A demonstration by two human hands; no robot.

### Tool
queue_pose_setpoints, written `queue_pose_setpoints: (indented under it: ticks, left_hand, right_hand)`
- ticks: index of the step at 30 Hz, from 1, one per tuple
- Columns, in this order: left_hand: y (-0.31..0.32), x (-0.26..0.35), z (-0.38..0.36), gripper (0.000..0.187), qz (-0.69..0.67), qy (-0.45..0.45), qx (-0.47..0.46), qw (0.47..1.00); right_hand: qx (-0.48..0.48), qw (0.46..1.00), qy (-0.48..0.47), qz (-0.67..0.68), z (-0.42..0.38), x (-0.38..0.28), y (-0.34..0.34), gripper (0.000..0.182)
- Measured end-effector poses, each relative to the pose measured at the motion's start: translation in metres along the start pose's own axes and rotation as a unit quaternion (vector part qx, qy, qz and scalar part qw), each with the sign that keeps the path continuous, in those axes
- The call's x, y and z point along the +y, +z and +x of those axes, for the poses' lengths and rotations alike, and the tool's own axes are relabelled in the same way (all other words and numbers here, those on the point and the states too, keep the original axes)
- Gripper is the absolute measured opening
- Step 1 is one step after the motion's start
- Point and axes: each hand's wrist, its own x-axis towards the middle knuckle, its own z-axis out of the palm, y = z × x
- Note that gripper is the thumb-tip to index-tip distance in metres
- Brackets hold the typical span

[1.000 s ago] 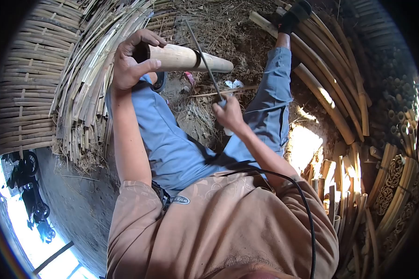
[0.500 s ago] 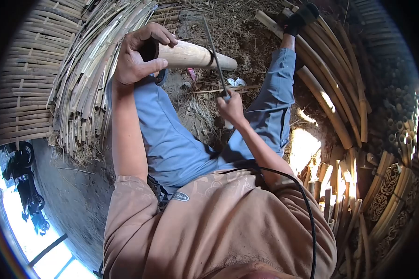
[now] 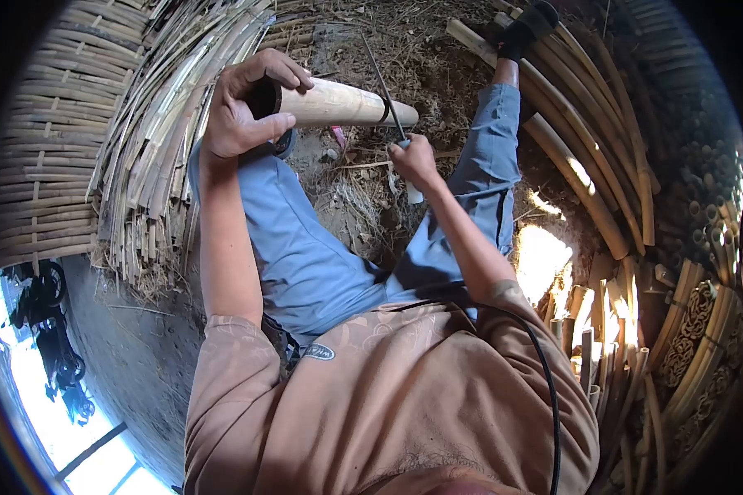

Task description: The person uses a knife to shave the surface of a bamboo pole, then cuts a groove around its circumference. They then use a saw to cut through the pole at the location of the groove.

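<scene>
A thick bamboo tube [image 3: 338,103] lies across the top middle of the view, its hollow end toward me on the left. My left hand [image 3: 243,111] is closed around that open end, thumb below and fingers over the top edge. In my right hand [image 3: 415,161] is the handle of a long, thin-bladed knife [image 3: 383,82]. The blade slants up and left across the far part of the tube, right at a dark ring on its surface. A pale handle end shows below my right fist.
Split bamboo strips [image 3: 161,148] are stacked at the left beside a woven bamboo wall [image 3: 54,140]. Curved bamboo poles [image 3: 582,157] lie at the right, past my leg. Cut bamboo pieces [image 3: 611,330] stand at lower right. Motorbikes [image 3: 54,346] are outside at lower left.
My right hand has moved forward and slightly right, carrying the knife along with it, its blade now farther toward the tube's far end. My left hand keeps its hold, nearly still.
</scene>
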Motion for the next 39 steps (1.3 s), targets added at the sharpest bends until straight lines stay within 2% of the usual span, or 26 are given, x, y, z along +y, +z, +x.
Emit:
queue_pose_setpoints:
  ticks: [1, 2, 6, 9, 11, 13, 17, 18, 21, 22, 23, 24, 27, 28, 29, 31, 33, 34, 35, 36, 37, 39]
  left_hand:
    - [0.001, 0.001, 0.001, 0.035, 0.007, -0.002, 0.004, 1.000]
    - [0.005, 0.005, 0.002, 0.034, 0.012, -0.008, 0.010, 1.000]
    - [0.000, 0.003, -0.002, 0.036, 0.015, -0.009, 0.010, 1.000]
    - [0.003, 0.001, -0.005, 0.037, 0.004, -0.008, -0.004, 1.000]
    - [0.005, 0.005, 0.001, 0.036, 0.014, -0.003, -0.020, 1.000]
    - [0.008, 0.010, 0.006, 0.036, 0.039, -0.007, -0.035, 0.999]
    - [0.003, 0.005, 0.000, 0.034, 0.009, -0.004, -0.013, 1.000]
    - [0.000, 0.003, -0.002, 0.034, 0.012, -0.007, -0.018, 1.000]
    - [0.003, 0.005, -0.002, 0.034, 0.002, -0.007, -0.017, 1.000]
    - [0.005, 0.006, 0.000, 0.033, 0.011, -0.001, -0.018, 1.000]
    - [0.008, 0.007, 0.001, 0.032, 0.019, 0.004, -0.021, 1.000]
    - [0.009, 0.007, 0.004, 0.032, 0.027, 0.010, -0.023, 0.999]
    - [0.007, 0.005, 0.002, 0.032, 0.018, 0.013, -0.018, 1.000]
    - [0.006, 0.002, -0.002, 0.032, -0.004, 0.011, -0.008, 1.000]
    - [0.006, 0.002, -0.003, 0.032, 0.004, 0.009, -0.005, 1.000]
    - [0.007, 0.007, -0.001, 0.032, 0.020, 0.009, -0.008, 1.000]
    - [0.008, 0.007, 0.003, 0.033, 0.028, 0.014, -0.005, 1.000]
    - [0.012, 0.007, 0.004, 0.034, 0.030, 0.008, 0.003, 1.000]
    - [0.016, 0.011, 0.006, 0.036, 0.032, 0.003, 0.009, 0.999]
    - [0.020, 0.020, 0.013, 0.038, 0.102, 0.027, 0.040, 0.994]
    - [0.019, 0.025, 0.015, 0.038, 0.177, 0.002, 0.074, 0.981]
    - [0.013, 0.023, 0.010, 0.041, 0.318, -0.050, 0.151, 0.935]
  right_hand:
    - [-0.024, 0.999, 0.022, 0.021, 0.000, -0.012, -0.009, 0.037]
    - [-0.022, 1.000, 0.015, -0.003, -0.008, -0.020, -0.013, 0.038]
    - [-0.024, 0.997, -0.032, 0.061, -0.055, -0.031, -0.002, 0.040]
    - [0.019, 0.999, 0.022, 0.024, -0.022, 0.001, 0.011, 0.038]
    - [0.015, 0.998, 0.053, 0.008, 0.011, 0.027, 0.010, 0.033]
    - [-0.032, 0.999, 0.026, -0.031, 0.001, 0.010, -0.010, 0.033]
    - [-0.019, 0.994, -0.020, 0.105, -0.066, -0.024, 0.000, 0.031]
    - [-0.001, 0.995, -0.022, 0.101, -0.070, -0.026, 0.007, 0.030]
    - [0.048, 0.997, -0.016, 0.057, -0.025, 0.017, 0.028, 0.029]
    - [0.030, 0.997, 0.058, 0.035, -0.013, 0.017, 0.020, 0.031]
    - [-0.015, 0.997, 0.065, 0.041, 0.004, 0.027, 0.013, 0.032]
    - [-0.016, 0.997, 0.062, 0.030, -0.001, 0.015, 0.001, 0.033]
    - [-0.053, 0.998, 0.011, 0.043, -0.032, -0.007, -0.013, 0.036]
    - [-0.053, 0.996, 0.015, 0.065, -0.056, -0.033, -0.017, 0.038]
    - [-0.005, 0.996, -0.053, 0.067, -0.063, -0.031, -0.007, 0.025]
    - [-0.009, 0.998, 0.002, 0.062, -0.052, -0.027, 0.001, 0.024]
    - [0.020, 0.998, 0.025, 0.045, -0.015, -0.005, 0.008, 0.031]
    - [-0.023, 0.997, 0.052, 0.045, 0.000, -0.001, -0.002, 0.031]
    - [0.013, 0.998, 0.045, -0.039, 0.016, 0.010, -0.001, 0.032]
    - [0.024, 0.996, 0.023, -0.077, 0.018, 0.013, -0.007, 0.030]
    - [0.034, 0.993, 0.002, -0.117, 0.020, 0.016, -0.014, 0.028]
    - [0.040, 0.991, -0.013, -0.130, 0.013, 0.025, -0.017, 0.042]
